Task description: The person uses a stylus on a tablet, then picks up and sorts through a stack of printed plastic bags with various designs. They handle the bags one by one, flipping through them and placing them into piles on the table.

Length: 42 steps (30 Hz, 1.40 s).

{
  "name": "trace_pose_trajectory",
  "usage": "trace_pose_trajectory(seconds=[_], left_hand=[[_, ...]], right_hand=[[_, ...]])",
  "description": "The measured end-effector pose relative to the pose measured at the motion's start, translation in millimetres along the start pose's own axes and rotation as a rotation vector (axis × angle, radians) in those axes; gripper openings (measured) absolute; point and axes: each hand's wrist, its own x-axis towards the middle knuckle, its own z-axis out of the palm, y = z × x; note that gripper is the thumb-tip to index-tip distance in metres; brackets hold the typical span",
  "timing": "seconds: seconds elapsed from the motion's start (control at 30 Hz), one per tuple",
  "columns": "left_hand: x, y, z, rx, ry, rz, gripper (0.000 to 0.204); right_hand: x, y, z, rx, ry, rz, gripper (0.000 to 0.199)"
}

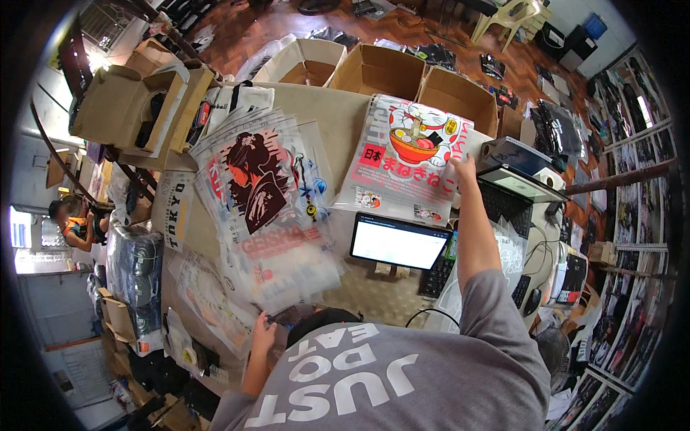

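Observation:
My right hand (pixel 466 169) reaches across the table and grips the right edge of a film sheet (pixel 366 188) printed with a white cat and a red bowl of noodles. It lies at the top of similar sheets. My left hand (pixel 264 330) is low at the table's near edge, its fingers closed beside clear plastic; what they hold is unclear. Between the hands, left of centre, a fanned pile of clear film sheets (pixel 291 267) has a print of a woman in dark red and black on top. A lit tablet (pixel 399 241) stands just below the noodle-bowl sheet.
Open cardboard boxes (pixel 377 70) line the table's far edge, with another open box (pixel 122 108) at far left. A laptop (pixel 507 205), keyboard (pixel 435 279) and mouse (pixel 532 302) sit on the right. Packed shelves (pixel 625 287) stand beyond. Another person (pixel 79 228) is at far left.

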Motion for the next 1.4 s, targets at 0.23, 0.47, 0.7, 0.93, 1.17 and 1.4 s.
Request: trace_pose_trajectory(seconds=[0.23, 0.47, 0.7, 0.93, 1.17, 1.4], left_hand=[[21, 38, 17, -0.041, -0.065, 0.038, 0.057], [36, 152, 24, -0.129, -0.178, 0.246, 0.052], [32, 150, 29, -0.010, -0.240, 0.310, 0.050], [61, 8, 15, 0.058, -0.185, 0.085, 0.044], [47, 75, 22, -0.092, -0.181, 0.167, 0.046], [57, 63, 28, -0.029, -0.188, 0.298, 0.048]], right_hand=[[-43, 17, -16, 0.371, -0.269, 0.276, 0.051], [-56, 18, -32, 0.577, -0.414, 0.173, 0.028], [-72, -86, -62, 0.411, -0.442, 0.054, 0.028], [-53, 1, -73, -0.037, -0.433, 0.267, 0.028], [-115, -11, -79, 0.766, -0.614, 0.558, 0.032], [-109, -71, -83, 0.580, -0.675, 0.174, 0.032]])
